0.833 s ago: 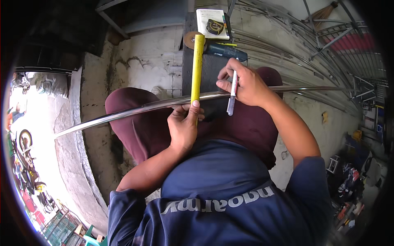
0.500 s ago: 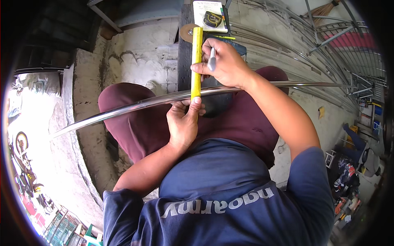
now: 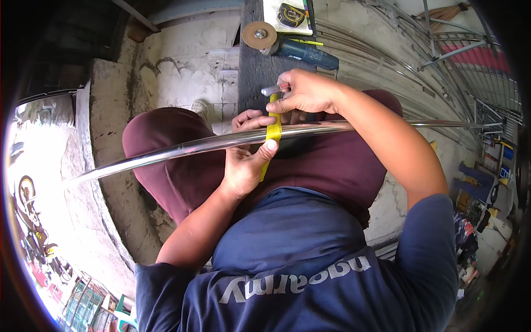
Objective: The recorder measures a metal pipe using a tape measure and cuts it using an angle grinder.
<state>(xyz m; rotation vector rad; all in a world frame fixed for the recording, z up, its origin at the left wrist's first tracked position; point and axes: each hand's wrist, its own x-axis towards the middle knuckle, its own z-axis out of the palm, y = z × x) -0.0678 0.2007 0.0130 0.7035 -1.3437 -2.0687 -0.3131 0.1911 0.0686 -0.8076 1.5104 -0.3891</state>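
Observation:
A long shiny metal pipe (image 3: 188,148) runs across my lap. Around it bends a flat yellow strip (image 3: 274,131), one end hanging below the pipe and the other rising above it. My left hand (image 3: 242,169) is closed at the pipe, its thumb pressing the strip against the near side and its fingers reaching round behind. Beyond the pipe, my right hand (image 3: 312,93) pinches the upper part of the strip. A grey marker pen (image 3: 272,90) also sits in the right hand, between its fingers, pointing left.
On a dark bench (image 3: 251,77) ahead lies an angle grinder (image 3: 304,53) with a brown disc. A tape measure (image 3: 291,15) rests on a notebook (image 3: 271,19) behind it. Long metal rods (image 3: 365,44) and a metal frame (image 3: 451,55) occupy the right side. A broom (image 3: 445,12) lies far right.
The yellow strip, upright and straight before, is now bent round the pipe. My right hand has come down towards the pipe, its pen turning sideways. The grinder shows more fully.

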